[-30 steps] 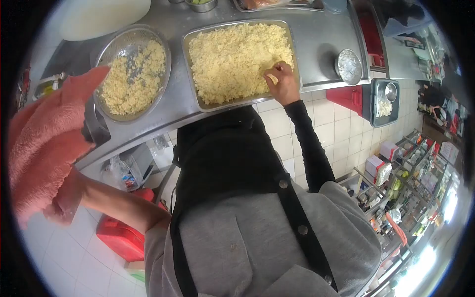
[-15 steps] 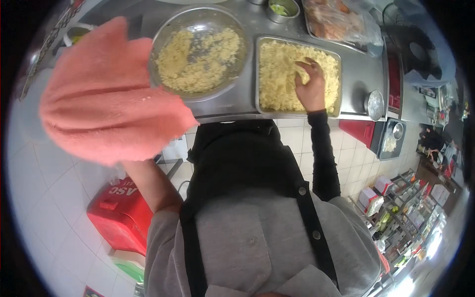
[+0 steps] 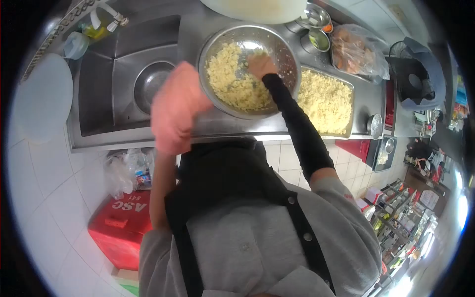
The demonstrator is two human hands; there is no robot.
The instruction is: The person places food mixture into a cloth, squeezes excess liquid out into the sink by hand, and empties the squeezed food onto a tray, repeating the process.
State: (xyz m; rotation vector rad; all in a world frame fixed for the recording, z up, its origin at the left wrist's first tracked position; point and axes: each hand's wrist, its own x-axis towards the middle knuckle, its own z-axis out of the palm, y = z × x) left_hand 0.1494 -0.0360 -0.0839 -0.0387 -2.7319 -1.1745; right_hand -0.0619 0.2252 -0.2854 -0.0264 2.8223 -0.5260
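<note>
A large round metal bowl (image 3: 289, 62) holds loose pale yellow grain-like food (image 3: 230, 81), mostly on its left side. My right hand (image 3: 261, 65) is inside the bowl at its bare upper part; its fingers are blurred by motion. A pink cloth (image 3: 175, 111) covers my left hand, which holds it at the bowl's lower left rim. Right of the bowl, a rectangular metal tray (image 3: 352, 106) is spread with the same yellow food, and my black right sleeve crosses over its left edge.
A sink (image 3: 96, 94) with a faucet (image 3: 116, 20) lies to the left. Behind the bowl are a large white round item (image 3: 257, 10), small metal bowls (image 3: 319, 40) and bagged food (image 3: 354, 49). A small metal bowl (image 3: 375, 126) stands at the right. A red box (image 3: 121, 227) is below.
My right hand has moved left from above the tray into the bowl. My left hand has brought the pink cloth to the bowl's rim. The view has shifted left, showing the sink.
</note>
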